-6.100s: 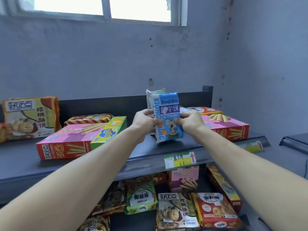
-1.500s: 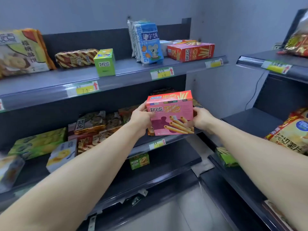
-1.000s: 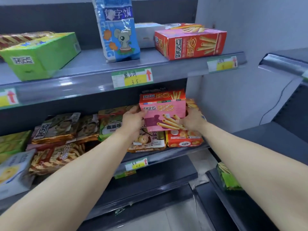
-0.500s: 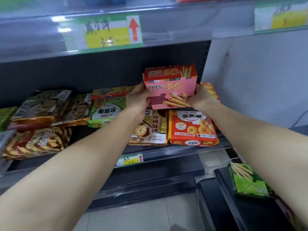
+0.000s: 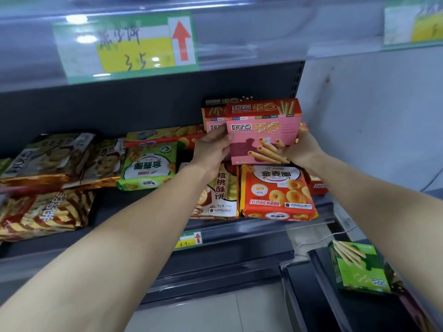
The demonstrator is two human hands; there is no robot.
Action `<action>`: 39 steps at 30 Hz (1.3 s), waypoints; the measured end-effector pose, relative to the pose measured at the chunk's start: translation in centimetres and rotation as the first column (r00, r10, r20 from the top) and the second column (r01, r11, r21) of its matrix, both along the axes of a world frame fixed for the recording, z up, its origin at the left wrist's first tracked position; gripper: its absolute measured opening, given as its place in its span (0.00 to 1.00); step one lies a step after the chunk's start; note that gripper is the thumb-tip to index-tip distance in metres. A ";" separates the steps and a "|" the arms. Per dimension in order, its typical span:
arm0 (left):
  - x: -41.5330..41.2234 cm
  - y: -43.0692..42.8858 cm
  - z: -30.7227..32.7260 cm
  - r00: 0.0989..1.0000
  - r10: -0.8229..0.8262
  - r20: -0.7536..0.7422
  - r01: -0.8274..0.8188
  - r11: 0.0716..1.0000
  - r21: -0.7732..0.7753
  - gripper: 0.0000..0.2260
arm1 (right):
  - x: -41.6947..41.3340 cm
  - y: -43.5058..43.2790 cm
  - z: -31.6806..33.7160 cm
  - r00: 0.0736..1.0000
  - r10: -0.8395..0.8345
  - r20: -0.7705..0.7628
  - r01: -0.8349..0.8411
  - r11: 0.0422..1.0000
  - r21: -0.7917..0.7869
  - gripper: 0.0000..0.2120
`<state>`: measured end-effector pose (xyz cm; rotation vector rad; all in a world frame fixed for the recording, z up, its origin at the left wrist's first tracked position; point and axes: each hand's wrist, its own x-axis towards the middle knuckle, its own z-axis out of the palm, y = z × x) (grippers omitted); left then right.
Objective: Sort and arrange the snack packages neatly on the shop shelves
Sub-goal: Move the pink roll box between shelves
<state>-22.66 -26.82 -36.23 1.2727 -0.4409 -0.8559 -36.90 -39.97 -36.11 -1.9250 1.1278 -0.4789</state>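
Gripping the pink box (image 5: 263, 133) by its ends, left hand (image 5: 211, 149) and right hand (image 5: 300, 149) hold it over the orange bag (image 5: 275, 192), its twin (image 5: 212, 116) at ten o'clock; rested on that slick bag, it may slide forward.

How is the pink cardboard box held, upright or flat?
Upright: the pink cardboard box has its red top panel uppermost; left hand and right hand grip its sides.
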 end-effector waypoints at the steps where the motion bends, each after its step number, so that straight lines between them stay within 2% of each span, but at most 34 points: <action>1: 0.2 0.0 -0.4 0.999 -0.017 0.045 0.016 0.999 0.030 0.18 | -0.1 -0.1 -0.1 1.000 -0.009 -0.012 0.009 1.000 -0.007 0.18; 5: 0.7 0.2 -2.3 0.964 -0.144 0.222 0.090 0.967 0.237 0.19 | 0.0 -0.4 -0.7 1.000 -0.005 -0.007 0.005 0.999 0.043 0.22; 11: 0.7 -0.3 -3.4 0.860 -0.316 0.402 0.123 0.891 0.437 0.23 | 0.4 -0.8 -1.4 0.999 0.021 -0.045 -0.017 0.997 0.074 0.20; 15: 0.7 -0.6 -3.3 0.813 -0.405 0.418 0.138 0.832 0.537 0.26 | 0.3 -0.7 -2.1 0.999 0.028 -0.044 -0.023 0.993 0.115 0.16; 20: 1.3 0.1 -3.3 0.806 -0.350 0.477 0.038 0.835 0.549 0.25 | 1.0 -0.2 -2.3 0.993 0.105 -0.048 -0.099 0.988 0.122 0.20; 24: 2.3 1.2 -3.2 0.785 -0.331 0.523 -0.065 0.797 0.601 0.22 | 2.1 0.7 -2.6 0.984 0.160 -0.074 -0.148 0.979 0.142 0.22; 28: 3.1 1.8 -3.3 0.758 -0.341 0.556 -0.116 0.768 0.629 0.19 | 3.2 1.1 -2.7 0.982 0.185 -0.032 -0.179 0.973 0.144 0.21; 31: 3.7 1.7 -3.5 0.760 -0.337 0.556 -0.135 0.754 0.642 0.23 | 3.8 0.9 -2.7 0.975 0.221 -0.037 -0.214 0.966 0.144 0.24; 34: 3.4 1.5 -3.7 0.771 -0.365 0.522 -0.092 0.747 0.658 0.32 | 3.6 0.1 -2.3 0.973 0.231 -0.027 -0.225 0.965 0.135 0.28; 36: 2.8 1.0 -4.0 0.747 -0.426 0.510 -0.077 0.708 0.702 0.37 | 3.0 -0.7 -1.9 0.973 0.228 -0.031 -0.223 0.967 0.125 0.29; 39: 1.9 0.2 -4.2 0.676 -0.516 0.527 -0.148 0.605 0.782 0.40 | 1.9 -1.5 -1.7 0.971 0.222 -0.085 -0.213 0.972 0.098 0.28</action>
